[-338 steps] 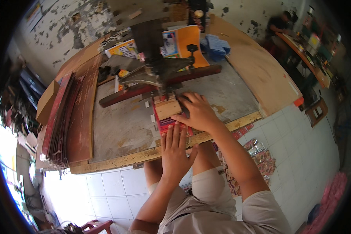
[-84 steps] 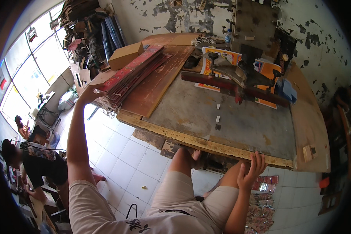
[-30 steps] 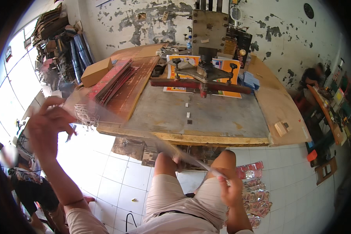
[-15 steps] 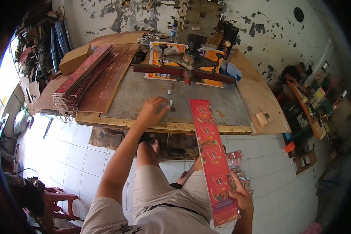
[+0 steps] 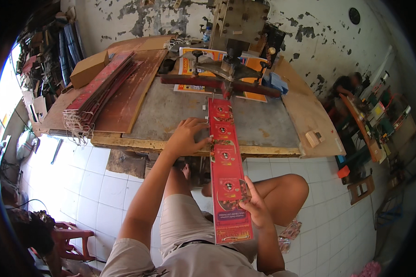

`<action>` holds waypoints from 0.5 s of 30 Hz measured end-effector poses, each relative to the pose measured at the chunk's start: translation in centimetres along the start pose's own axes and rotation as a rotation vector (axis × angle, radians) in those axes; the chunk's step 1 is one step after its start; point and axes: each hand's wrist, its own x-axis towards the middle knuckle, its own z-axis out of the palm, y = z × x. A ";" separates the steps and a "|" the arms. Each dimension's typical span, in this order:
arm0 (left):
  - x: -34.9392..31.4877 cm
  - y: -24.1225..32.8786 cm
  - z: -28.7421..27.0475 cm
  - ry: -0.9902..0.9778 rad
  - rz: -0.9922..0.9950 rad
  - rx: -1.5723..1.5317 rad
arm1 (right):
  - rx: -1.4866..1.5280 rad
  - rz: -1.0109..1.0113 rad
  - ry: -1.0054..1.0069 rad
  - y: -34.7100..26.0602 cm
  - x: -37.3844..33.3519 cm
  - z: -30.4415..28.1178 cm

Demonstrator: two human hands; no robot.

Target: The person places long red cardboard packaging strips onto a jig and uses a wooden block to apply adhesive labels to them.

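Note:
A long, flat red printed strip [image 5: 227, 173] with a row of repeated panels lies lengthwise in front of me. Its far end rests on the grey metal bed [image 5: 166, 108] just below the press's dark red crossbar [image 5: 189, 81], and its near end sticks out over my lap. My right hand [image 5: 256, 207] grips the right edge of the strip close to the near end, thumb on top. Beside the left edge, my left hand [image 5: 187, 137] is open with curved, separated fingers, the thumb tip touching that edge. A small white block [image 5: 204, 107] sits left of the strip's far end.
A stack of red strips with strings [image 5: 101, 87] lies at the left, beside a cardboard box [image 5: 88, 70]. On the right wing rests a small wooden block [image 5: 313, 138]. Printed sheets [image 5: 187, 67] lie behind the crossbar. Another person [image 5: 349, 85] sits far right.
The strip has swung left and forward, its far end now near the crossbar. My right hand has moved up and left with it; the left hand has come to the strip's edge.

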 end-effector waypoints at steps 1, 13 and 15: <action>-0.3 0.3 0.1 -0.017 -0.002 -0.007 | -0.001 0.002 0.008 0.1 -0.1 0.2; -1.0 2.2 1.3 -0.080 -0.019 0.032 | -0.592 0.145 0.104 -4.7 -0.1 0.4; -0.8 2.3 1.3 -0.092 -0.021 0.043 | -0.760 -0.028 0.187 -3.9 2.5 -1.3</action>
